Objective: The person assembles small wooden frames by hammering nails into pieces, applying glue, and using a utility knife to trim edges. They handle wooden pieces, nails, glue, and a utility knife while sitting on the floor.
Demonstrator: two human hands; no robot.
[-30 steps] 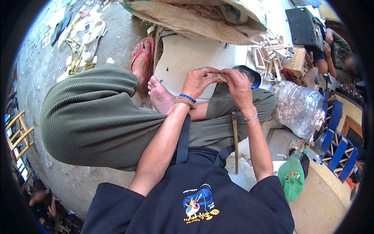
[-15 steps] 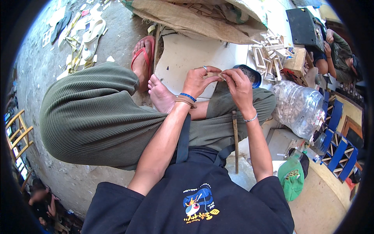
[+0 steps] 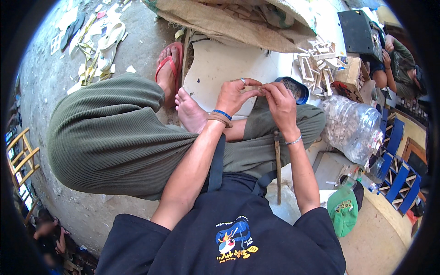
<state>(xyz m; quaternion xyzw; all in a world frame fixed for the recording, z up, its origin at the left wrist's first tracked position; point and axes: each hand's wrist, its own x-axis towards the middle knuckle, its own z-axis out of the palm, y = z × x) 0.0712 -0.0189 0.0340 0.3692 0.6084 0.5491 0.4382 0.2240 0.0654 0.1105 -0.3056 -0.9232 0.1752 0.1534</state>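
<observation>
Above my crossed legs, my left hand [image 3: 232, 96] and my right hand [image 3: 281, 103] meet with their fingertips pinched together. Between them is something tiny and pale, too small and covered to name. Close behind my right hand stands a blue bowl [image 3: 303, 92] with small greyish bits in it, partly hidden by the fingers. A hammer [image 3: 278, 172] with a wooden handle lies across my lap, beside my right forearm.
Ahead is a sack [image 3: 256, 33] of wood pieces. Small wooden frames [image 3: 316, 64] lie piled at far right, near a wooden box [image 3: 350, 75]. A clear plastic jug [image 3: 352, 126] and a green cap [image 3: 343, 211] sit to the right. Another person [image 3: 398, 64] is at upper right.
My fingertips have shifted slightly around the tiny piece. Both arms stay almost where they were.
</observation>
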